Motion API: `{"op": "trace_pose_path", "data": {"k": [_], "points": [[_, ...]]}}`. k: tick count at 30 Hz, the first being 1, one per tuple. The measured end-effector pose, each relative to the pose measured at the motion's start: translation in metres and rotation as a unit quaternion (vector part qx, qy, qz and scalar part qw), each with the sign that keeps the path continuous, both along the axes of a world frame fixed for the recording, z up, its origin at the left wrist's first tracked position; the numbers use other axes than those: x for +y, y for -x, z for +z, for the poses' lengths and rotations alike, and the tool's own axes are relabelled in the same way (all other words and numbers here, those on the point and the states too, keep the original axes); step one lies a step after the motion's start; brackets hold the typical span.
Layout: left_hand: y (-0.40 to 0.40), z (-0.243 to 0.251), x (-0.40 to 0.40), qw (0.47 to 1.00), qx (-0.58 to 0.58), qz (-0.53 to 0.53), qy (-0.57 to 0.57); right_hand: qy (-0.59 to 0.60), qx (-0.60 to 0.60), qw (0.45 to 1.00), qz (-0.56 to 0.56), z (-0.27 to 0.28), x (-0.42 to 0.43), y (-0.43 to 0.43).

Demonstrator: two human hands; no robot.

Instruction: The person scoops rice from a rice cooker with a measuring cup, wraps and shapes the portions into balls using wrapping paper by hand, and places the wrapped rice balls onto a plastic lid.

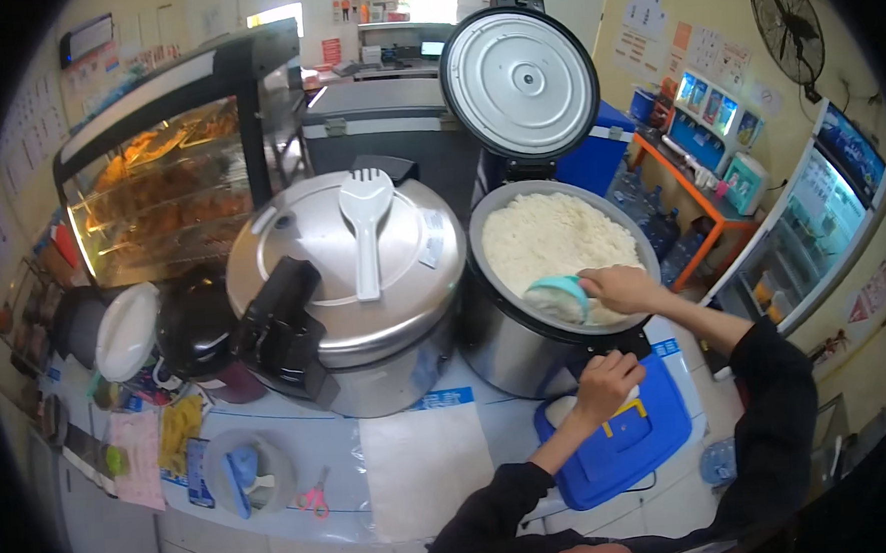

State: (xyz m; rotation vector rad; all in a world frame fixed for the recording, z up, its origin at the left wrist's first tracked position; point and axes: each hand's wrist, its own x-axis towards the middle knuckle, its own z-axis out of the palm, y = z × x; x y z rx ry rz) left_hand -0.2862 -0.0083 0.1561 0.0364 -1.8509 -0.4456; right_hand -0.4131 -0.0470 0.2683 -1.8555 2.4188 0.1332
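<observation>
My right hand (624,289) grips a teal-rimmed scoop (560,296) that is tilted in the cooked white rice (553,233). The rice fills the grey inner pot of a large rice cooker (511,355), whose round metal lid (527,84) stands raised behind it. My left hand (607,388) is curled just below the cooker's front rim, over a blue plastic lid (625,447) with a yellow handle. Something white lies partly hidden under that hand; whether the fingers hold it cannot be seen.
A second large steel cooker (409,338), its lid shut, has a white serving fork (367,228) on top. Nearer stand a plastic tub (272,458) of utensils, pink scissors (315,497) and a white sheet (426,465). A heated food display (168,193) rises at left.
</observation>
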Motion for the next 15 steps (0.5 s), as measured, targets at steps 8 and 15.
{"op": "trace_pose_path", "data": {"k": [8, 15], "points": [[-0.037, 0.020, 0.014, 0.992, -0.052, -0.107, -0.048, -0.034, -0.251, 0.962, -0.105, -0.008, -0.007, -0.002], [-0.197, -0.066, 0.001, 0.966, -0.038, 0.153, -0.203, 0.004, -0.528, 0.814, -0.242, 0.038, 0.040, -0.041]]}}
